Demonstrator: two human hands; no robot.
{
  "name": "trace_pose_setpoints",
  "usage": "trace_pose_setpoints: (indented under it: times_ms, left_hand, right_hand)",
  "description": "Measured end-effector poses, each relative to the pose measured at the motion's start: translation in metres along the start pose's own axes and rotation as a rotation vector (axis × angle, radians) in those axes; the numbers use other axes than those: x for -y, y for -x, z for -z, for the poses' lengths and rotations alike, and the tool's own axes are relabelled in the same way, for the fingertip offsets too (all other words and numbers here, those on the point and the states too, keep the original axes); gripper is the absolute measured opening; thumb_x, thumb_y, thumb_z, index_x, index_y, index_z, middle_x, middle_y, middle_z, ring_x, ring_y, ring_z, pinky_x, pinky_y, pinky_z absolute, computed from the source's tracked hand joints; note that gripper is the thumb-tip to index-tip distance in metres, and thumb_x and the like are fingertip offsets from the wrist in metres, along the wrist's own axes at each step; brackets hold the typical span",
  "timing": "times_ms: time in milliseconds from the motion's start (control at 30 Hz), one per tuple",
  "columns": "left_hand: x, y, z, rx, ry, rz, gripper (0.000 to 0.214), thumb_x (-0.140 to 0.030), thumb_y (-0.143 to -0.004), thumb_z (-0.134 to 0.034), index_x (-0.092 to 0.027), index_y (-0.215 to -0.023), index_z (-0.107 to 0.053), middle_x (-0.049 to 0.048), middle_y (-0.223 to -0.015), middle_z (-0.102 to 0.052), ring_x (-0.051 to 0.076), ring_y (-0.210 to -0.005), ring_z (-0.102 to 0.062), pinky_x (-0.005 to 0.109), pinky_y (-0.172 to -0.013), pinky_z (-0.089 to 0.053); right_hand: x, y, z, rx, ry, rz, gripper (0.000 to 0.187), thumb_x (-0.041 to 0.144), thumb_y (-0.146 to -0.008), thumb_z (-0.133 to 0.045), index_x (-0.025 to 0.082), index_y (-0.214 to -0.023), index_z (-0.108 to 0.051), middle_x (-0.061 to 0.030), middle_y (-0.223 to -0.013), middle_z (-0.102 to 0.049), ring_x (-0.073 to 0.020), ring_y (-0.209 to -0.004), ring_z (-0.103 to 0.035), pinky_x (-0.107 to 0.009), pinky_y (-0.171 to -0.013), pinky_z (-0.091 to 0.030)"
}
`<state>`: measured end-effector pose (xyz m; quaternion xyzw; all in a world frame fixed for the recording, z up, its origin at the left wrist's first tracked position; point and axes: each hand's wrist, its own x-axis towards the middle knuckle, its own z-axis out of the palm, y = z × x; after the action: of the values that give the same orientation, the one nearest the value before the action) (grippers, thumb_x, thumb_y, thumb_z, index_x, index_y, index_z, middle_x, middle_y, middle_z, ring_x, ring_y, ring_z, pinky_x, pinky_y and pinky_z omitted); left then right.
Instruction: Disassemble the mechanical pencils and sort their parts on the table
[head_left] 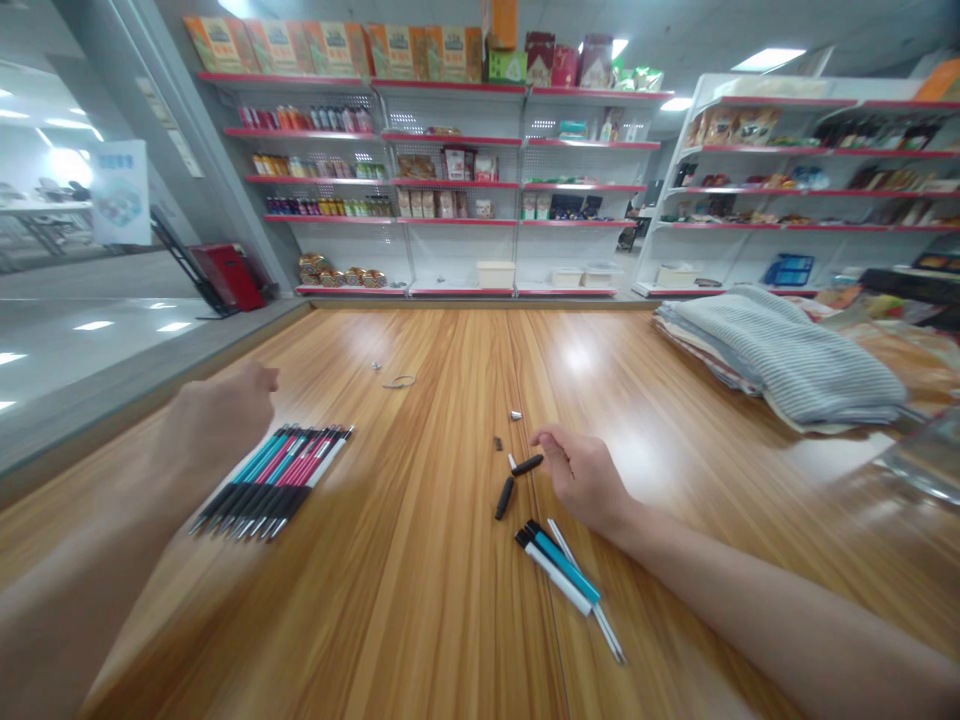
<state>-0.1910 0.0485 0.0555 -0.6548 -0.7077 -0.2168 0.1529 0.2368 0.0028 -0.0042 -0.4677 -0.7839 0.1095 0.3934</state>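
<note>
A row of several pens (pixel 276 484) with turquoise, pink and white barrels and black grips lies on the left. My left hand (pixel 225 415), smeared by motion, is just above and beside that row; its fingers are too blurred to read. My right hand (pixel 581 475) is closed, fingers curled in, and whatever they may hold is hidden. Close to its fingertips lie two black pen grips (pixel 505 498). Below it are a turquoise pen barrel (pixel 566 562), a white pen barrel (pixel 559 578) and thin white refills (pixel 609 635). A small silver pen tip (pixel 516 415) lies farther off.
Small dark bits (pixel 498 444) lie near the grips. A thin wire-like loop (pixel 401 382) and a small silver piece (pixel 376 366) are at the table's far middle. Folded striped cloth (pixel 787 350) and a clear container (pixel 926 455) occupy the right. Stocked shelves (pixel 454 185) stand behind the wooden table (pixel 420 600).
</note>
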Motion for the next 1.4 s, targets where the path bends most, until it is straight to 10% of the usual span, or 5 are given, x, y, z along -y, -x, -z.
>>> trace_pose_setpoints:
  times_ms: [333, 667, 1200, 1400]
  left_hand:
    - [-0.148, 0.088, -0.038, 0.366, 0.572, -0.779, 0.069, 0.009, -0.071, -0.032, -0.023, -0.131, -0.044, 0.0077, -0.115, -0.051, 0.016, -0.102, -0.052, 0.027, -0.089, -0.043]
    - [-0.195, 0.091, -0.032, 0.304, 0.67, -0.353, 0.017, -0.022, -0.091, -0.04, -0.017, -0.095, -0.056, 0.0036, -0.082, -0.057, 0.017, -0.077, -0.055, 0.029, -0.072, -0.044]
    - [-0.191, 0.109, -0.009, 0.334, 0.642, -0.982, 0.026, -0.016, -0.09, -0.046, -0.022, -0.113, -0.056, 0.0075, -0.095, -0.05, 0.018, -0.085, -0.049, 0.031, -0.074, -0.043]
    - [-0.211, 0.129, 0.008, 0.397, 0.547, -1.06, 0.02, -0.025, -0.091, -0.048, -0.018, -0.105, -0.06, 0.0101, -0.098, -0.052, 0.021, -0.088, -0.048, 0.035, -0.076, -0.045]
  right_hand:
    - [0.0, -0.003, -0.003, 0.047, 0.087, 0.044, 0.041, -0.004, -0.071, -0.042, 0.02, -0.1, -0.058, -0.0049, -0.094, -0.056, -0.0188, -0.093, -0.053, -0.029, -0.08, -0.043]
    - [-0.002, -0.001, -0.004, 0.11, 0.16, 0.014, 0.014, 0.01, -0.078, -0.054, 0.019, -0.086, -0.062, -0.0058, -0.088, -0.054, -0.0199, -0.09, -0.05, -0.033, -0.082, -0.043]
    - [0.026, 0.007, 0.016, 0.221, 0.115, 0.102, 0.011, 0.022, -0.076, -0.057, 0.018, -0.067, -0.052, 0.0035, -0.054, -0.049, -0.0084, -0.047, -0.043, -0.021, -0.05, -0.028]
    - [0.014, -0.001, 0.007, 0.076, 0.102, 0.003, 0.019, 0.025, -0.085, -0.051, 0.018, -0.068, -0.052, 0.0028, -0.054, -0.05, -0.0088, -0.047, -0.043, -0.022, -0.05, -0.029]
